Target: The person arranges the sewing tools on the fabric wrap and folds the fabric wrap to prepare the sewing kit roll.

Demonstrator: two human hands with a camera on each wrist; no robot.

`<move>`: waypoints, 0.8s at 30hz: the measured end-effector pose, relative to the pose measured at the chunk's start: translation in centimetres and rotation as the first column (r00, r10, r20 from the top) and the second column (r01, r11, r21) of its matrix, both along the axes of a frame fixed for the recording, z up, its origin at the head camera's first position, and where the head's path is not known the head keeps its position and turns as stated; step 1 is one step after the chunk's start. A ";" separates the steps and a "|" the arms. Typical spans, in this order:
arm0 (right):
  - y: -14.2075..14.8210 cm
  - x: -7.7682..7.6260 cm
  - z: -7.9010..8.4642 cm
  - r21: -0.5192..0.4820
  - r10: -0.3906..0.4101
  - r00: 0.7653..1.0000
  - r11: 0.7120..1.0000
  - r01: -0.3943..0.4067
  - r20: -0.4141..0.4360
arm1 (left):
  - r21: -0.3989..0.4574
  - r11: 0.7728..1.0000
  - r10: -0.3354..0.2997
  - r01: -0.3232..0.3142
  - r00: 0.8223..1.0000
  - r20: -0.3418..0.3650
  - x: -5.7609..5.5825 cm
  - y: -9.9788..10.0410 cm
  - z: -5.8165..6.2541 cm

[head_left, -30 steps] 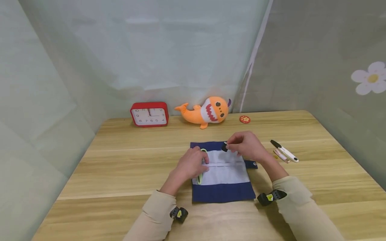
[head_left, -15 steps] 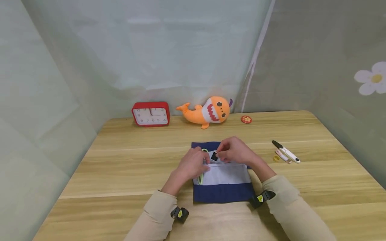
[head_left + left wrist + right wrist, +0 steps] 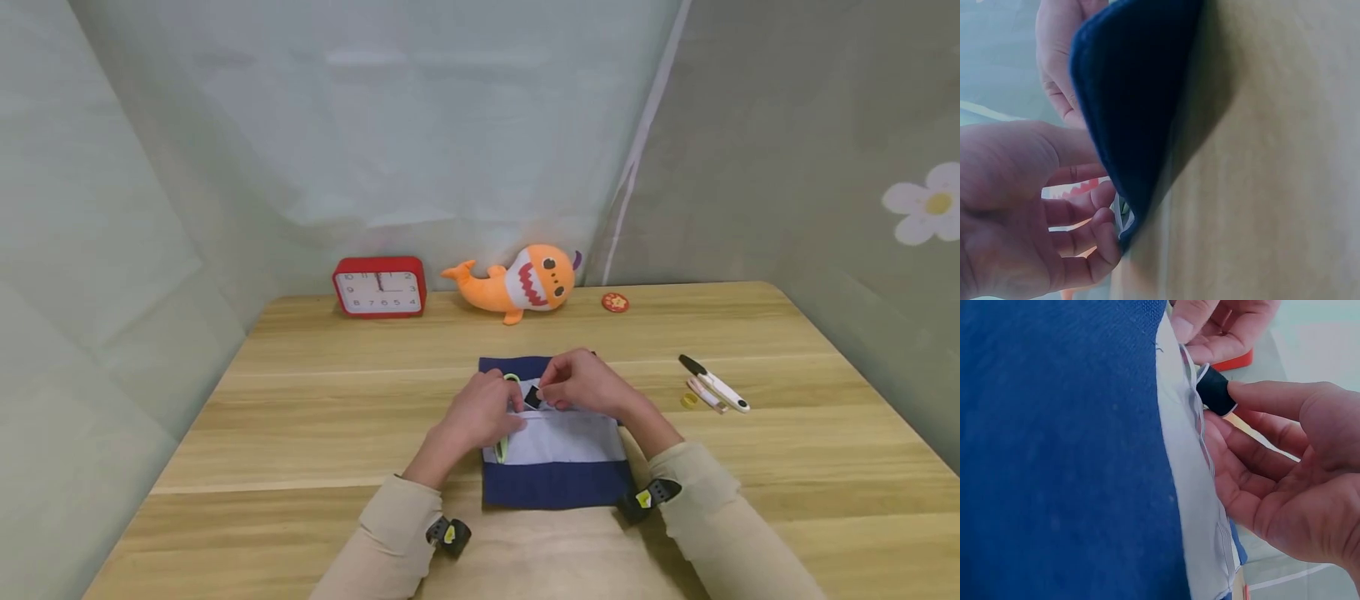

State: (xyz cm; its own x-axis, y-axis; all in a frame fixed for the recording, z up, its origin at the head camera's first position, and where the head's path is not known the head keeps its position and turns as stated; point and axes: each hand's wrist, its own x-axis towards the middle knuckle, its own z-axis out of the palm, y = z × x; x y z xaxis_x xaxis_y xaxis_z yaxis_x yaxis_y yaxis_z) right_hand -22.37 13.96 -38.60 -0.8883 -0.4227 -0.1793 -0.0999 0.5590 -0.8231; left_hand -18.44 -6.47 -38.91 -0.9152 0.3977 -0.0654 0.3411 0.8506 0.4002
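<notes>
Facing a pale curtain (image 3: 480, 125) across a wooden table (image 3: 315, 417), taking in a red clock (image 3: 380, 288) at back left. Curling the left hand (image 3: 483, 410) over the cloth pouch (image 3: 555, 485), seemingly pinching its pale pocket (image 3: 573, 437), beside a partly covered green item (image 3: 501, 451) already lying in place. Keeping an orange plush shark (image 3: 517, 282) behind. Pinching a black spool (image 3: 1215, 390) between thumb and bent fingers of the right hand (image 3: 581, 382), at the pocket's edge, not yet having it inside. Showing a red disc (image 3: 615, 302) further back; leaving a yellow ring (image 3: 688, 405), a slim pale clip (image 3: 707, 396) and a black-and-white tool (image 3: 714, 383) outside at right, so probably being under halfway.
</notes>
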 end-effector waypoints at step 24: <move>0.1 0.1 -0.2 -0.005 0.043 0.999 0.999 -0.043 -0.019 | 0.067 0.998 0.008 -0.009 1.000 0.020 -0.2 0.0 0.1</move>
